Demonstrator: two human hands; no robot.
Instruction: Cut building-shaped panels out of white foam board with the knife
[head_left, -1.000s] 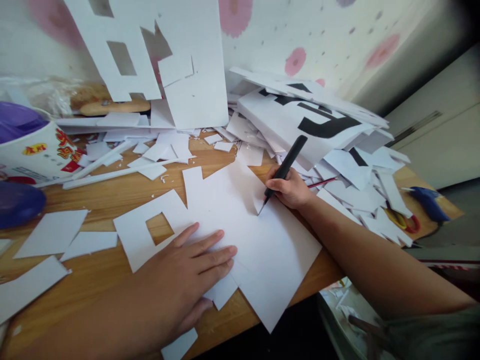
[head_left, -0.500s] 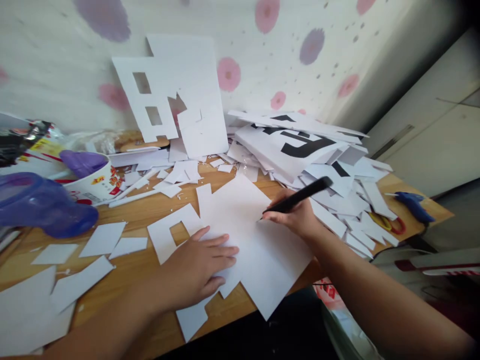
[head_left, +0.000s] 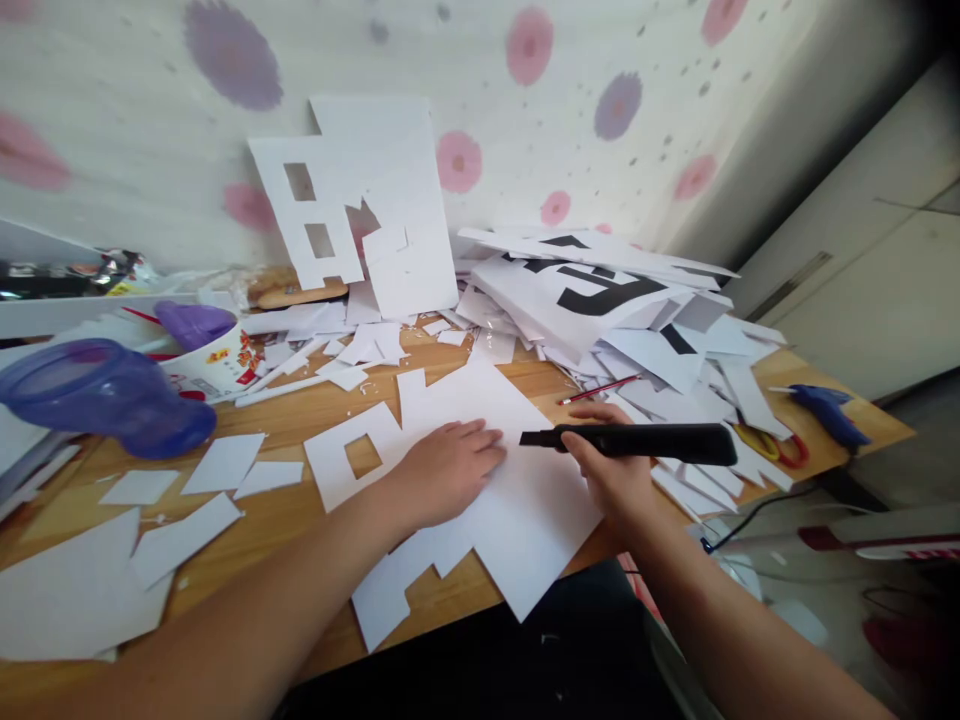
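Observation:
A black utility knife [head_left: 645, 442] is gripped in my right hand [head_left: 611, 465], its dark blade pointing left above the white board. My left hand [head_left: 454, 470] lies flat with fingers stretched out on the white foam board sheet [head_left: 536, 540]. Under and beside it, another cut white piece [head_left: 330, 465] with a square opening shows on the left. A lower notched part [head_left: 382, 605] reaches toward the table's front edge. Just beyond my right hand lies a thin red pencil [head_left: 596, 390].
A cut white panel [head_left: 409, 190] leans on the wall at the back. Piled white boards [head_left: 592, 300] with black print fill the right rear. At right lie scissors [head_left: 791, 452] and a blue glue gun [head_left: 829, 412]. A blue boot-shaped container [head_left: 142, 395], a paper cup [head_left: 217, 368] and scraps occupy the left.
The knife has swung from slanting with its tip at the board to lying nearly level. My left hand has slid right and away from me on the board. The pencil is now visible.

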